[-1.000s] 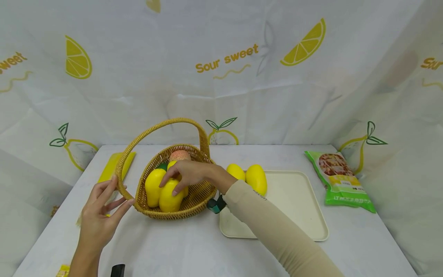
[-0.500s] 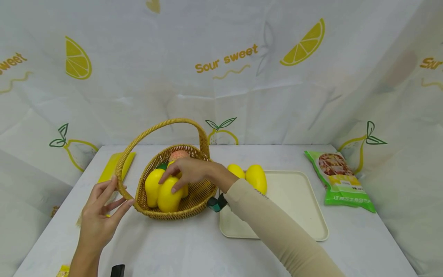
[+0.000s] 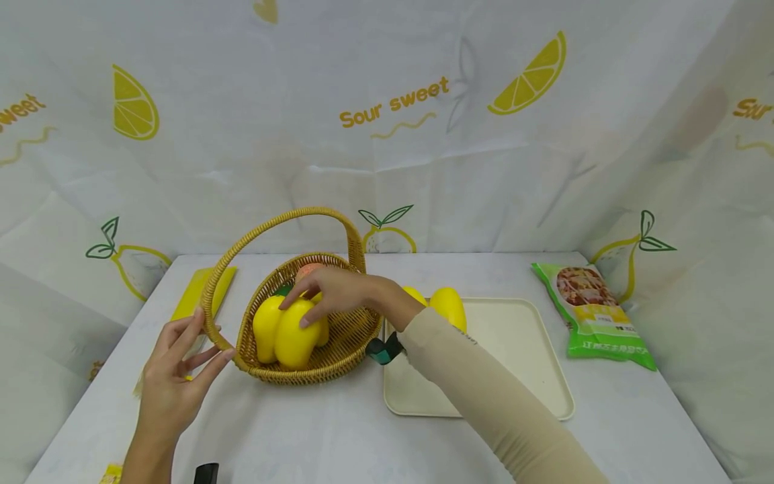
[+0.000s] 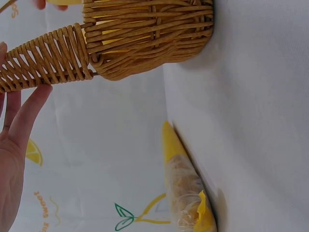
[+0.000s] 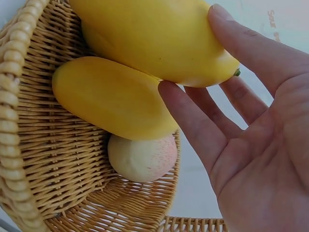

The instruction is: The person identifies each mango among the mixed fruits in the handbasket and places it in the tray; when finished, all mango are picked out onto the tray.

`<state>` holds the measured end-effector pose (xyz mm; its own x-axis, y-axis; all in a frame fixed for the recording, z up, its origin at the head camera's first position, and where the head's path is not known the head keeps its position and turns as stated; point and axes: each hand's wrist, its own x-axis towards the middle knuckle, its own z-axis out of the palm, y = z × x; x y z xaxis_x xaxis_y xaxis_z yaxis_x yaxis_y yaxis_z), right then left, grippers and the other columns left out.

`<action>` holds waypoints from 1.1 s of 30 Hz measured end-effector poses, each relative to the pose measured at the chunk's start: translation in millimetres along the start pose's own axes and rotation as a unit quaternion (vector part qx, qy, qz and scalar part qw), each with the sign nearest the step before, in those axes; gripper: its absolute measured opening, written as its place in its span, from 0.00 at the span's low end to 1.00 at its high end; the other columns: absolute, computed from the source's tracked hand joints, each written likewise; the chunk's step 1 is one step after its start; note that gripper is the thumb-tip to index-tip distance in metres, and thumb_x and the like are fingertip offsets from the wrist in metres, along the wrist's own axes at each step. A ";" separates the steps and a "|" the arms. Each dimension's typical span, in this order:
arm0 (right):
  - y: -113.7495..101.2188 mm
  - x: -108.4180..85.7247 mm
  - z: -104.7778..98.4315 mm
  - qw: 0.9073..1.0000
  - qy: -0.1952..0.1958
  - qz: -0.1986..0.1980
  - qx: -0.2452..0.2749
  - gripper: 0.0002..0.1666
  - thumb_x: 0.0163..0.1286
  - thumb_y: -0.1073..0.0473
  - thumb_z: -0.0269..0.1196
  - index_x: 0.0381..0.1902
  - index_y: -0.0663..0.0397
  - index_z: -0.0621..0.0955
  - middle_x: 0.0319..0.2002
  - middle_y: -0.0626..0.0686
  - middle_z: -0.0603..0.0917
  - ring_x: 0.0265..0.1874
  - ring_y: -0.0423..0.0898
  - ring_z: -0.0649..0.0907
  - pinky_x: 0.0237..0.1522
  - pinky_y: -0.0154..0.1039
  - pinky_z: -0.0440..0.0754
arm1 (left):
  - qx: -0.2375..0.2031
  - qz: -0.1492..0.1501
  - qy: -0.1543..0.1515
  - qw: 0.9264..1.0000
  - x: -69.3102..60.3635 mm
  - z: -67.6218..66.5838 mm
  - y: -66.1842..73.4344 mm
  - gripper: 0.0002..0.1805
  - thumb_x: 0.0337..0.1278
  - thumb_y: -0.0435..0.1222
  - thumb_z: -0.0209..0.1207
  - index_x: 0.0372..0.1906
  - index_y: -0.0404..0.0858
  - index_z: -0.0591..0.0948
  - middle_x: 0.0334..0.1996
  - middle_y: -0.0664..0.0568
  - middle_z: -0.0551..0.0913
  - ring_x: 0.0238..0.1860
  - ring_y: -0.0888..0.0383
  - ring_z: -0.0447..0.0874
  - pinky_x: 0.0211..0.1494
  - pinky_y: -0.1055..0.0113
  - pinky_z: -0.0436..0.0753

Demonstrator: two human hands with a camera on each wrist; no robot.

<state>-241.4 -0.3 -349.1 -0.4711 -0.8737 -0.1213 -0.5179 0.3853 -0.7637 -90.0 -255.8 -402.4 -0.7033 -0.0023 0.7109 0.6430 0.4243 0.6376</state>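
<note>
A mango (image 3: pixel 296 339) was in the front of the basket (image 3: pixel 351 339), the right hand's (image 3: pixel 338 290) grip pinching it between thumb and fingers. Another mango (image 3: pixel 266 329) leaned beside it, a peach (image 5: pixel 142 157) behind. The left hand's (image 3: pixel 178 373) grip held the basket's handle (image 3: pixel 210 296). On the bench (image 3: pixel 302 430), a tray (image 3: pixel 508 363) to the right bore two mangoes (image 3: pixel 447 309); farther right lay a green bag (image 3: pixel 595 319).

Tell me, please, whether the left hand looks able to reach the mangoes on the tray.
Probably not: the left hand holds the handle, and the wicker basket and right forearm are between that hand and those mangoes.
</note>
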 end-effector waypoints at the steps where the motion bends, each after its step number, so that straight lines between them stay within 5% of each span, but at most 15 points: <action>1: -0.3 -0.6 -1.1 1.000 0.003 -0.005 -0.003 0.23 0.68 0.56 0.71 0.61 0.43 0.84 0.58 0.44 0.81 0.63 0.40 0.78 0.72 0.34 0.78 | -0.001 0.001 0.000 1.000 0.2 0.0 0.1 0.45 0.50 0.45 0.68 0.70 0.25 0.68 0.57 0.60 0.75 0.59 0.67 0.77 0.52 0.83 0.85; 14: -2.2 -8.2 -12.1 0.999 0.010 -0.027 0.027 0.22 0.68 0.58 0.72 0.60 0.48 0.85 0.56 0.46 0.81 0.63 0.42 0.78 0.72 0.36 0.80 | -0.003 0.010 0.001 1.000 0.0 -0.3 -2.0 0.45 0.51 0.47 0.68 0.70 0.25 0.68 0.58 0.60 0.75 0.59 0.67 0.77 0.52 0.83 0.85; 33: -3.1 -21.8 -23.3 0.999 0.020 -0.023 0.027 0.23 0.70 0.58 0.69 0.62 0.48 0.83 0.66 0.46 0.80 0.68 0.43 0.76 0.74 0.38 0.78 | -0.003 -0.001 -0.004 1.000 -0.6 -1.2 -0.2 0.45 0.50 0.45 0.68 0.71 0.26 0.68 0.57 0.60 0.75 0.59 0.67 0.77 0.52 0.83 0.85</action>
<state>-246.2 24.5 -329.2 -0.4760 -0.8773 -0.0617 -0.5003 0.3278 -0.8014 -89.4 -257.0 -402.7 -0.7063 0.0044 0.7079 0.6442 0.4186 0.6402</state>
